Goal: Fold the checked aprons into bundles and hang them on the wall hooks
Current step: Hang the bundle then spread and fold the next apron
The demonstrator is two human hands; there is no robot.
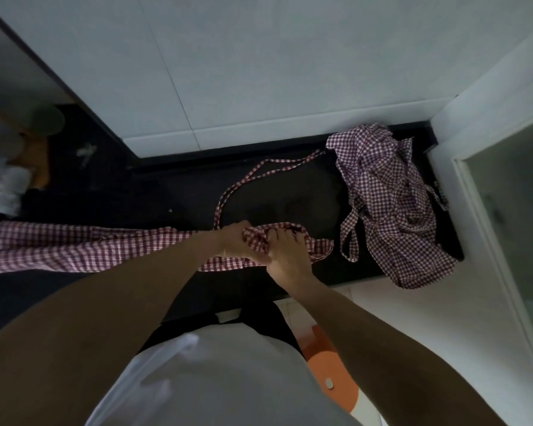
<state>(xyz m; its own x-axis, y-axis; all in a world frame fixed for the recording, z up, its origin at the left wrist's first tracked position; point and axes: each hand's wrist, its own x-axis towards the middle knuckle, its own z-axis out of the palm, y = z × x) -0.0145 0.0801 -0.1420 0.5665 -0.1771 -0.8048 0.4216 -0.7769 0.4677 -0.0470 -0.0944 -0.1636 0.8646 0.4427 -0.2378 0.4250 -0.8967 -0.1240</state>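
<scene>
A red-and-white checked apron [74,247] lies folded into a long strip across the black counter [154,195], running from the left edge to the middle. Its strap [243,179] loops away toward the back. My left hand [237,241] grips the strip's right end. My right hand [285,256] sits beside it, fingers curled into the bunched cloth there. A second checked apron [391,210] lies crumpled in a heap at the counter's right end. No wall hooks are in view.
White tiled wall [228,72] rises behind the counter. A white frame and glass panel [505,195] stand at the right. Blurred bags and containers [3,167] sit at the far left. An orange-and-white floor patch [330,364] shows below.
</scene>
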